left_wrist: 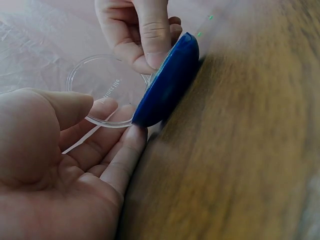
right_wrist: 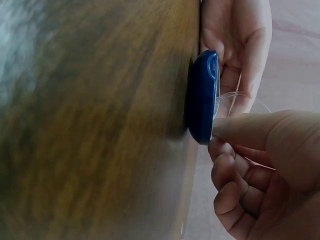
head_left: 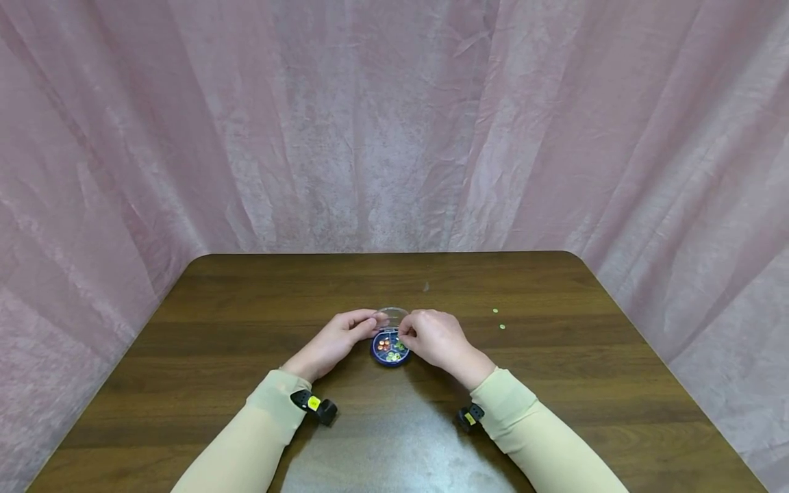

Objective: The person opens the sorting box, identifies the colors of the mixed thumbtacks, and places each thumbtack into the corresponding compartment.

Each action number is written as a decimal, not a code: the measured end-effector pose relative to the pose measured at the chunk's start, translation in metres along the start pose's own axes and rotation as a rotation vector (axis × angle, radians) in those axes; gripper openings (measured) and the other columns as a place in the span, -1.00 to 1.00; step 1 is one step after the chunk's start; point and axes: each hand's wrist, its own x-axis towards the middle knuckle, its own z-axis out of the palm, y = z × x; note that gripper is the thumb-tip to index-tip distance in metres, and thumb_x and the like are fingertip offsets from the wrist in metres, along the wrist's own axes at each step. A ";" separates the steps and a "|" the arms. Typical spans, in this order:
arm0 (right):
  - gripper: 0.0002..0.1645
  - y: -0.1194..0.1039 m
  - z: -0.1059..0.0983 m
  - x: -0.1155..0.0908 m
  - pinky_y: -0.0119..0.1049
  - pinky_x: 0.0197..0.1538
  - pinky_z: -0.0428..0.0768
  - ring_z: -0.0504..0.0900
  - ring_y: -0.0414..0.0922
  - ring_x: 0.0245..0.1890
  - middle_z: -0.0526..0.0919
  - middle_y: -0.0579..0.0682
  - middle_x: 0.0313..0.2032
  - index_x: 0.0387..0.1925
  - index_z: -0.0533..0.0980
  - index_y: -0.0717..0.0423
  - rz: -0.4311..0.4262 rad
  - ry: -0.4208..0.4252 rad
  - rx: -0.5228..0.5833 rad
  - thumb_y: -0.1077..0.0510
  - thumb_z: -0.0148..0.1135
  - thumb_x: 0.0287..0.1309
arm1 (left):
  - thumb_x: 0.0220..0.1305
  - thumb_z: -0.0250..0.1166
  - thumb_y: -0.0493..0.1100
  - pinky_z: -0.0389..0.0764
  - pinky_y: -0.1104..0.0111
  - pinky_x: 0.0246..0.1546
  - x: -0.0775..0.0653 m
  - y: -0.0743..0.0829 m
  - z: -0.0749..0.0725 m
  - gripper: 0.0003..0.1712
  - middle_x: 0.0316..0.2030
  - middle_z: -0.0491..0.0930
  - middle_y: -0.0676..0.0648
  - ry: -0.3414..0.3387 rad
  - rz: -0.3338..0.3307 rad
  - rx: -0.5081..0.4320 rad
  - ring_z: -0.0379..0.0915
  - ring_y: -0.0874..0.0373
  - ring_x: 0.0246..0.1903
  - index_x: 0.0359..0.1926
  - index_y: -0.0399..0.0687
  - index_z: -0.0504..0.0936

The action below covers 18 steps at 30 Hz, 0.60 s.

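A round blue pill box [head_left: 390,361] rests on the table, its clear lid [left_wrist: 111,82] raised on the far side. Orange pieces [head_left: 383,344] lie in its left compartment and yellow-green pieces [head_left: 394,357] in the front one. More green bits show in the right compartment. My left hand [head_left: 337,337] holds the lid's edge between thumb and fingers, with a fingertip against the blue base. Over the right compartment is my right hand [head_left: 437,335], thumb and curled fingers drawn together at the rim. What lies between those fingertips is hidden.
Two small green pieces [head_left: 502,326] lie on the brown wooden table [head_left: 259,294] right of the hands. A faint small mark [head_left: 426,287] shows beyond the box. Pink curtains [head_left: 394,137] hang behind the table and along its sides.
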 end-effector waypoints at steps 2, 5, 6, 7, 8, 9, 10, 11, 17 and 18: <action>-0.93 0.000 0.000 0.000 -0.30 -0.46 0.48 0.51 -0.29 -0.48 0.55 -0.33 -0.48 -0.43 0.68 -0.22 -0.011 -0.002 -0.009 0.07 0.36 0.13 | 0.54 0.07 0.00 0.44 0.29 0.21 0.000 0.000 0.000 -0.61 0.18 0.57 0.02 0.003 0.000 0.003 0.46 0.14 0.21 0.24 0.02 0.58; -0.93 0.001 -0.003 -0.001 -0.30 -0.44 0.49 0.53 -0.28 -0.46 0.58 -0.33 -0.45 -0.41 0.70 -0.21 -0.017 -0.020 -0.002 0.07 0.35 0.14 | 0.53 0.07 0.00 0.44 0.28 0.21 0.000 0.000 0.000 -0.61 0.17 0.58 0.03 0.003 -0.002 0.013 0.47 0.15 0.21 0.23 0.02 0.58; -0.94 0.002 -0.005 -0.001 -0.30 -0.42 0.50 0.54 -0.29 -0.45 0.59 -0.33 -0.44 -0.40 0.70 -0.22 -0.014 -0.027 -0.001 0.06 0.35 0.15 | 0.53 0.07 0.00 0.44 0.28 0.21 0.000 0.000 0.000 -0.61 0.17 0.58 0.03 0.003 -0.002 0.013 0.47 0.15 0.21 0.23 0.02 0.59; -0.93 0.003 -0.008 -0.001 -0.30 -0.41 0.50 0.55 -0.29 -0.43 0.60 -0.34 -0.43 -0.39 0.71 -0.22 -0.009 -0.033 0.001 0.05 0.35 0.15 | 0.53 0.07 0.00 0.44 0.28 0.21 0.000 0.001 0.001 -0.61 0.17 0.58 0.03 0.003 0.001 0.014 0.47 0.15 0.21 0.23 0.01 0.58; -0.93 0.005 -0.010 -0.001 -0.30 -0.40 0.51 0.56 -0.30 -0.42 0.61 -0.34 -0.42 -0.38 0.71 -0.23 0.000 -0.038 0.005 0.05 0.34 0.15 | 0.53 0.08 0.00 0.45 0.29 0.20 0.000 0.001 0.001 -0.61 0.17 0.58 0.03 0.002 0.001 0.014 0.47 0.15 0.21 0.23 0.01 0.59; -0.93 0.007 -0.013 -0.002 -0.30 -0.38 0.51 0.57 -0.31 -0.40 0.62 -0.35 -0.40 -0.37 0.72 -0.23 0.013 -0.042 0.008 0.04 0.35 0.15 | 0.53 0.08 0.00 0.45 0.29 0.20 0.000 0.001 0.001 -0.61 0.16 0.58 0.03 0.003 0.003 0.015 0.47 0.15 0.21 0.22 0.01 0.59; -0.93 0.009 -0.016 -0.002 -0.30 -0.37 0.52 0.58 -0.31 -0.39 0.63 -0.35 -0.40 -0.36 0.72 -0.23 0.025 -0.041 0.008 0.04 0.35 0.15 | 0.53 0.08 -0.01 0.45 0.29 0.20 0.000 0.001 0.001 -0.62 0.16 0.59 0.03 0.003 0.005 0.015 0.47 0.16 0.21 0.22 0.01 0.59; -0.93 0.012 -0.020 -0.003 -0.29 -0.36 0.52 0.59 -0.31 -0.39 0.64 -0.35 -0.39 -0.36 0.72 -0.23 0.040 -0.040 0.006 0.04 0.35 0.15 | 0.53 0.09 -0.01 0.45 0.30 0.20 0.000 0.001 0.001 -0.62 0.16 0.59 0.02 0.003 0.006 0.012 0.47 0.16 0.21 0.22 0.00 0.59; -0.94 0.040 -0.041 -0.013 -0.23 -0.37 0.53 0.60 -0.28 -0.40 0.63 -0.34 -0.42 -0.38 0.70 -0.24 0.155 -0.016 -0.036 0.04 0.35 0.11 | 0.52 0.10 -0.03 0.46 0.32 0.19 0.000 0.000 0.000 -0.64 0.15 0.59 0.03 0.007 -0.003 0.009 0.46 0.17 0.21 0.20 0.01 0.60; -0.94 0.045 -0.045 -0.015 -0.22 -0.36 0.54 0.60 -0.27 -0.40 0.63 -0.33 -0.43 -0.38 0.70 -0.23 0.172 -0.012 -0.046 0.05 0.35 0.10 | 0.52 0.10 -0.03 0.45 0.32 0.19 0.000 -0.001 0.000 -0.64 0.15 0.59 0.02 0.010 -0.006 0.008 0.46 0.17 0.21 0.20 0.01 0.61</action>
